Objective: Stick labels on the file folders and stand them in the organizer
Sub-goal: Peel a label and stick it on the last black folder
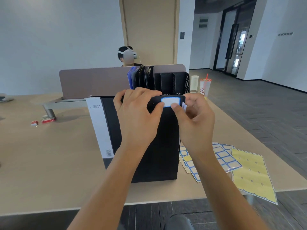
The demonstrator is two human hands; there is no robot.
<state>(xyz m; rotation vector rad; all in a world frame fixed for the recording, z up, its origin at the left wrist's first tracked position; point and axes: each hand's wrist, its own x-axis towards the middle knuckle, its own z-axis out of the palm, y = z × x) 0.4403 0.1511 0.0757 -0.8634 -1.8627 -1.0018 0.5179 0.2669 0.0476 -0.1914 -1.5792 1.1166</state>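
Label [170,102] pressed onto black folder [159,146] by both thumbs, left hand [137,117] and right hand [194,120] gripping it, over tan desk [49,163] beside grey-tiled floor [265,105].

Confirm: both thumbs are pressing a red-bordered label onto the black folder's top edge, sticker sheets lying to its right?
Not quite. In the head view the label has a blue border, not red. The left hand and right hand do press it onto the black folder, with the sticker sheets to its right.
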